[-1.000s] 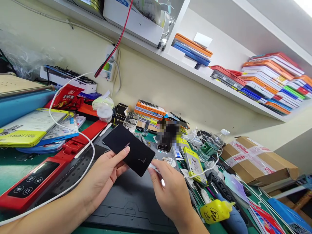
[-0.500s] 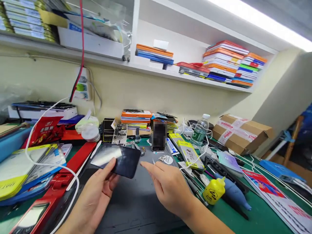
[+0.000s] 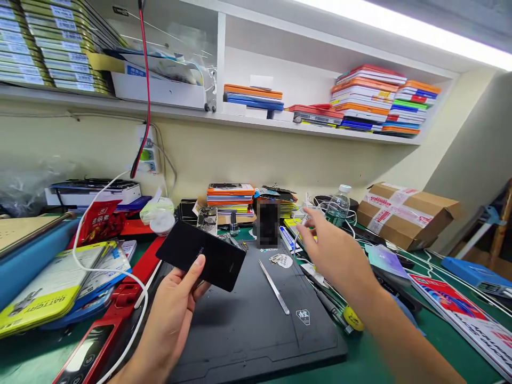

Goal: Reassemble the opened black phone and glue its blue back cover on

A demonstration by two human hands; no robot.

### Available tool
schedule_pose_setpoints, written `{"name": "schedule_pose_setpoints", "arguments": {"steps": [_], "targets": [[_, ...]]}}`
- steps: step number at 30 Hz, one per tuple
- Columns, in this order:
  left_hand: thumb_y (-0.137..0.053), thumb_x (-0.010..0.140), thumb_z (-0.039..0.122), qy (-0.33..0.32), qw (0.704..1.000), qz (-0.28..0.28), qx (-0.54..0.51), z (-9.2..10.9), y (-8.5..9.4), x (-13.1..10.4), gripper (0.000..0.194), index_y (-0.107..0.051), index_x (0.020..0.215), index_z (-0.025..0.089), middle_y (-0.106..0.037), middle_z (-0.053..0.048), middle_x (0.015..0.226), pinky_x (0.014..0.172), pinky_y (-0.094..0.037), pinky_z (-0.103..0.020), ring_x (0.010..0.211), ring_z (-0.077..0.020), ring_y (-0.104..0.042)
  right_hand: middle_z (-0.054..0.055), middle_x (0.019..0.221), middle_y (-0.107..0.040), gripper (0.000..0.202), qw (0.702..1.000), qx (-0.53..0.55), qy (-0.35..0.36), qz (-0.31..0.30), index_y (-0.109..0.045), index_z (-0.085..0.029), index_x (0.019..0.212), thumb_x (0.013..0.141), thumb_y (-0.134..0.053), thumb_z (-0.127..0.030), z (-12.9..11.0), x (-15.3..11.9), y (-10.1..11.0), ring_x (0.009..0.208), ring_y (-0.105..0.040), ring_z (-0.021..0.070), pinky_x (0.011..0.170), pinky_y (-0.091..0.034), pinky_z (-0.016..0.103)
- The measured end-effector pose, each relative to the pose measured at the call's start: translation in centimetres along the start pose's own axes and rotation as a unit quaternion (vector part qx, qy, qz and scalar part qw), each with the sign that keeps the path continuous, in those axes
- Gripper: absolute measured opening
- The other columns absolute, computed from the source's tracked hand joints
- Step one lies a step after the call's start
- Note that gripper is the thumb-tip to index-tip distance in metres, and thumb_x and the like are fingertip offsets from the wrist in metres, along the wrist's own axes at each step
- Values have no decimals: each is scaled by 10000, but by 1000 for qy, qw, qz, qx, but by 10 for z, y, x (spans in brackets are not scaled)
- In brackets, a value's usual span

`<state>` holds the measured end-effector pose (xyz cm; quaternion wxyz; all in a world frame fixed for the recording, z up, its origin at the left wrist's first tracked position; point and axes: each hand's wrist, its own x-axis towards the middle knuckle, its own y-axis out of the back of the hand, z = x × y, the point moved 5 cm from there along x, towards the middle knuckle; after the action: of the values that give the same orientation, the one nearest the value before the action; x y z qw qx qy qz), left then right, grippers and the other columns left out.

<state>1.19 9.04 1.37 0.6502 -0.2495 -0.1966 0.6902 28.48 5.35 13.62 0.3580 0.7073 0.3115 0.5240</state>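
The black phone (image 3: 201, 256) is clamped between the thumb and fingers of the left hand (image 3: 176, 304), tilted above the mat (image 3: 240, 341), left of centre; its right-hand edge is ungripped. The fingers of the right hand (image 3: 334, 250) are spread apart, right of centre; whether anything is touched by the fingertips cannot be told. Tweezers (image 3: 275, 289) are laid diagonally on the mat, apart from both hands. Mat surface is exposed below the phone and around the tweezers, down to the front edge at lower centre. This room is bounded at left by a red device (image 3: 142, 269) and a white cable (image 3: 146, 298). At lower right, green bench (image 3: 376, 357) surface is exposed beyond the mat's corner.
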Motion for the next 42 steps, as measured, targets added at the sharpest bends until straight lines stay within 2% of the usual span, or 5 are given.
{"name": "schedule_pose_setpoints", "arguments": {"steps": [11,32,35,39,42], "targets": [[-796,874,452,-2,987,-146,62,0,-9,-14,436,-750,1223,195,-813,-63,1118,857,-608,-286,1035,-247,-757,99,1277,-645,331,964,96,234,86,-566,-252,1338,1007,-556,-256,-48,-56,-10,1221,-608,274,1038,-505,441],[-680,916,568,-15,969,-216,119,15,-18,-21,467,-784,1218,227,-796,-68,1116,836,-569,-325,972,-256,-708,115,1497,-580,684,943,305,88,-102,-398,-302,1498,880,-692,-280,-106,-101,-52,1351,-590,329,1127,-478,537],[-454,1005,623,-60,955,-240,162,22,-22,-28,538,-802,1187,256,-766,-62,1155,907,-516,-345,1040,-261,-649,106,1459,-627,654,826,538,-25,-168,-456,-307,1472,884,-722,-417,-95,-104,-51,1318,-619,330,1124,-474,517],[-393,1018,585,-61,960,-183,205,23,-18,-25,550,-813,971,233,-727,-62,979,840,-467,-325,902,-225,-581,129,1440,-661,632,548,775,-164,-270,-636,-268,1369,888,-616,-677,-96,-117,-57,1261,-665,387,1143,-426,593],[-495,979,561,-21,972,-150,179,14,-13,-17,385,-668,873,234,-619,2,810,707,-445,-269,769,-173,-526,143,1430,-670,668,456,807,-222,-302,-763,-185,1217,922,-507,-727,-99,-125,-65,1283,-657,365,1191,-384,543]]}}
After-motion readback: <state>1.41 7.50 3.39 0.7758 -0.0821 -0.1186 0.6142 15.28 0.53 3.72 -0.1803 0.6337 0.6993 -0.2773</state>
